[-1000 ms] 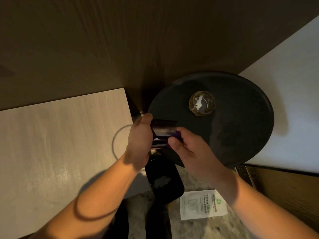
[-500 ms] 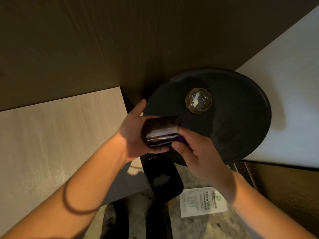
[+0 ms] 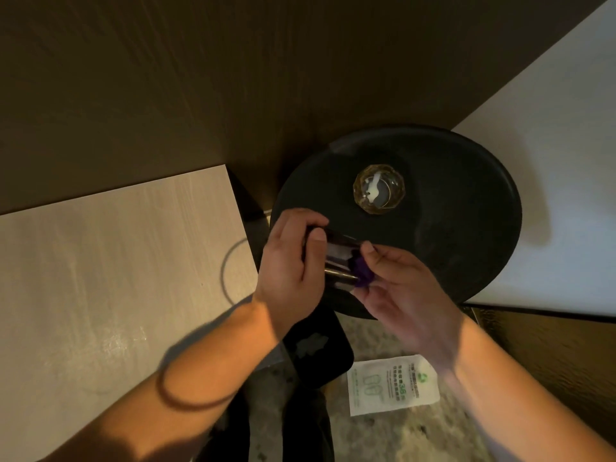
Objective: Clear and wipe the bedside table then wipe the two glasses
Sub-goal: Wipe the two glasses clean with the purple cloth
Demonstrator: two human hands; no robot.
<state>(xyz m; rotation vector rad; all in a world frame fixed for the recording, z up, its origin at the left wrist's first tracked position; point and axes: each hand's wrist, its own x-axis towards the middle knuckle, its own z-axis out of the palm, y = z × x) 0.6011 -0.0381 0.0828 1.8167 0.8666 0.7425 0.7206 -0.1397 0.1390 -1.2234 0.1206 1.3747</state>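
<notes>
Glass [image 3: 336, 258] held sideways over the near edge of the round table [image 3: 466, 245].
I see the left hand [image 3: 293, 271] with fingers curled round the glass; the right hand [image 3: 400, 295] pinches a purple cloth [image 3: 363, 275] against one end of it. The second glass [image 3: 379, 189] stands upright on the table, apart from both hands.

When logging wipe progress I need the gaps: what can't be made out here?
Head view:
Held glass: mostly covered by left hand and right hand; cleanliness unclear.
Purple cloth: largely inside the right hand.
Paper sachet: print too small.
Black object: too dark to identify.
</notes>
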